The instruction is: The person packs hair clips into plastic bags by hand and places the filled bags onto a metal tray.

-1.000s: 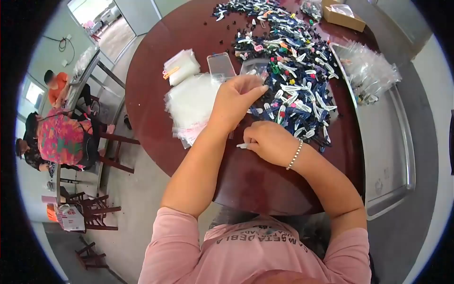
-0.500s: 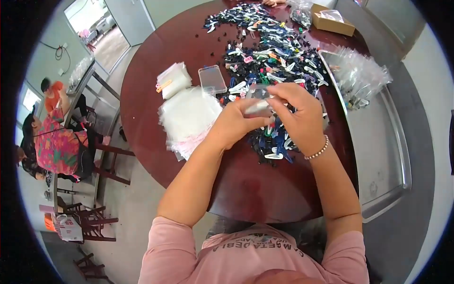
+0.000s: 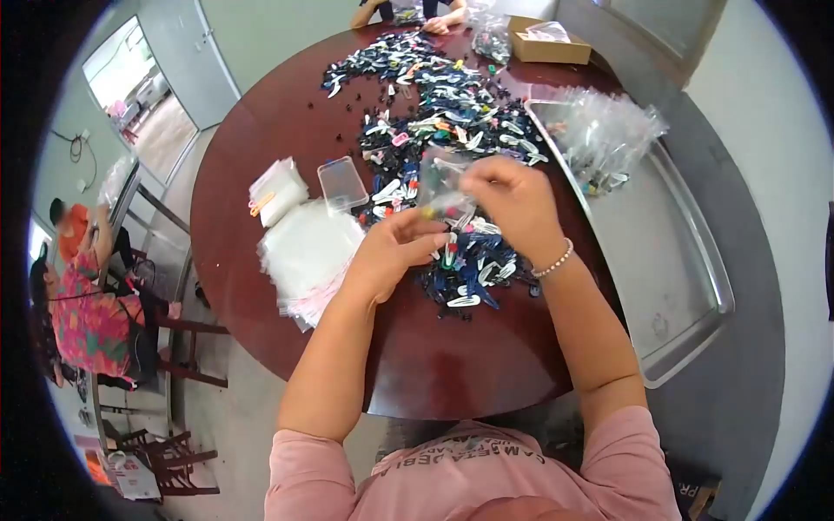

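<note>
A small clear plastic bag is held upright over the heap of hair clips. My left hand pinches its lower left side, fingers closed around it. At the bag's upper right edge, the fingertips of my right hand are pressed together on the plastic. Small coloured bits show at the bag's lower end; I cannot tell whether they lie inside or behind it. Left of my left hand is a fanned stack of flat clear bags, with a smaller bag stack and a shallow clear plastic box beyond.
A metal tray on the right carries a pile of clear bags with clips. Farther off are a cardboard box and a bag of clips. Another person's hand rests at the far edge. People sit at a table on the left.
The bag has come up and spread out between my hands, showing more of itself. My right hand has turned slightly. The camera view has shifted, revealing more of the person opposite.
</note>
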Demonstrator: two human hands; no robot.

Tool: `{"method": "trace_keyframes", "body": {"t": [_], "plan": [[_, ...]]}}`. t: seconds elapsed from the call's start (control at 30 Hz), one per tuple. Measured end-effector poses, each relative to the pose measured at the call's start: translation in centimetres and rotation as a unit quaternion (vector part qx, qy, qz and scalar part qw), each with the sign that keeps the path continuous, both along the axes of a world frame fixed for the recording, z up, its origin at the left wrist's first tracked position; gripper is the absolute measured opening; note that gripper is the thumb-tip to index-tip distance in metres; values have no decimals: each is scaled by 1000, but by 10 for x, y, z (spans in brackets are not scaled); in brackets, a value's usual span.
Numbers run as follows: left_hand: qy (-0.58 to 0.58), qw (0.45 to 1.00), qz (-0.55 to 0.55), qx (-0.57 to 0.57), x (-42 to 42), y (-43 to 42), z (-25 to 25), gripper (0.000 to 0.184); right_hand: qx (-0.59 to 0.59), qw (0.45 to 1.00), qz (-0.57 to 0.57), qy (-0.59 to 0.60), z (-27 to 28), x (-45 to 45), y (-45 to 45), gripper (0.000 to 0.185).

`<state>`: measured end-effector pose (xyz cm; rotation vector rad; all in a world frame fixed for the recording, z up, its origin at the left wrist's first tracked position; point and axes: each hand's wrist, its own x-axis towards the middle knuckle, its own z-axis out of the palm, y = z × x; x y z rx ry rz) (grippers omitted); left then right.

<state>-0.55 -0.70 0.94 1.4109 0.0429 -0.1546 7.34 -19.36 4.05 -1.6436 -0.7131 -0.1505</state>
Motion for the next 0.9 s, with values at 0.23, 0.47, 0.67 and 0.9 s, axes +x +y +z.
{"method": "trace_keyframes", "body": {"t": [0.23,0.47,0.67,0.9], "plan": [[-13,998,40,36,4,1,-5,40,-31,956,-286,-51,32,63,-79,16],[-37,997,20,58,1,-1,-4,37,-256,925,-280,12,25,127,-185,20],[-41,997,9,61,1,-3,-4,34,-195,936,-218,197,-14,126,-210,14],[-39,996,19,75,3,1,-8,32,-217,929,-285,90,-18,127,-191,19]]}}
